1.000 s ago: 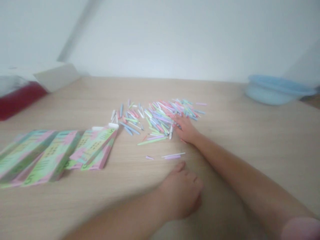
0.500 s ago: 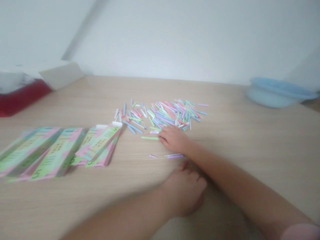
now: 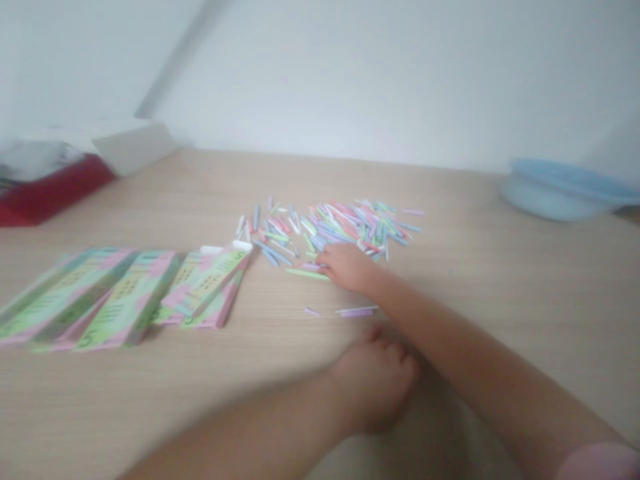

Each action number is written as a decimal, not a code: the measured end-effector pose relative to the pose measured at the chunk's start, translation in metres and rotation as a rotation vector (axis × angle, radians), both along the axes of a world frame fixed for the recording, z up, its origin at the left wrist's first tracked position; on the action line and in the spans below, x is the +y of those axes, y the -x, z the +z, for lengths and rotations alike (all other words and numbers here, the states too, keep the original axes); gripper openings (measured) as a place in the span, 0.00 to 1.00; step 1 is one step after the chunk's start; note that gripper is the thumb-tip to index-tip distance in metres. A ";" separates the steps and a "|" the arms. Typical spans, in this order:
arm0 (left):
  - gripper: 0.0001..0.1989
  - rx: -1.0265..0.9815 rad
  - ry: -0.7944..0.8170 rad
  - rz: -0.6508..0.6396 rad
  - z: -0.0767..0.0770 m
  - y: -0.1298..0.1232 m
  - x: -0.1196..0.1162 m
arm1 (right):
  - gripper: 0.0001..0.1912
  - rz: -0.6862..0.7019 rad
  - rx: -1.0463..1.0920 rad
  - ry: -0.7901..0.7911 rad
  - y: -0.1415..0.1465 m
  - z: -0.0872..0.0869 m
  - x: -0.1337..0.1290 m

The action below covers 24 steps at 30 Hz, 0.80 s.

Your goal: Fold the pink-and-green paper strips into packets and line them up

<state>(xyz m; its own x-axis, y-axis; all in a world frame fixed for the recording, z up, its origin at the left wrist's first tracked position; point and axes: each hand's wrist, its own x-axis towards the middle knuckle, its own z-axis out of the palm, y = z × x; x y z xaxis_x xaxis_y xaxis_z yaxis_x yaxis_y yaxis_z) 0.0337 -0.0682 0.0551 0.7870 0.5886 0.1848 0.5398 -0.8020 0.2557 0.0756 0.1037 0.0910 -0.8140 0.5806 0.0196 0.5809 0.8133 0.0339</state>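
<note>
My right hand (image 3: 346, 267) rests at the near edge of a loose pile of pastel pen parts (image 3: 345, 223), its fingers bent and close together. Beside its fingertips lie a light green stick-shaped part (image 3: 306, 273) and a short purple piece (image 3: 311, 265); blur hides what the fingers grip. Closer to me, my left hand (image 3: 377, 380) is curled with its knuckles up, and anything inside it is out of sight. Just beyond that hand, a purple barrel-like piece (image 3: 357, 312) lies along a thin white rod, with a small purple tip (image 3: 311, 311) to their left.
Several pink-and-green printed cartons (image 3: 123, 307) lie overlapping on the left of the wooden table (image 3: 240, 407). Behind them stands a red and white open box (image 3: 65, 187). At the far right is a light blue basin (image 3: 560, 193), near the white wall.
The view has shifted slightly, so the table's contents appear a little further right. My right hand has moved slightly among the near pieces; my left hand stays curled in place.
</note>
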 end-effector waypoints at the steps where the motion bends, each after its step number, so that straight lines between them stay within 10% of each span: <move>1: 0.10 -0.006 0.002 -0.007 0.000 0.000 0.000 | 0.13 -0.001 -0.014 0.002 0.002 0.001 0.000; 18: 0.16 -0.039 0.024 -0.022 0.000 0.002 0.001 | 0.10 -0.090 0.050 0.029 0.025 0.008 0.000; 24: 0.09 -0.016 0.005 -0.019 0.001 0.002 0.000 | 0.10 -0.141 0.532 0.134 -0.007 0.016 -0.015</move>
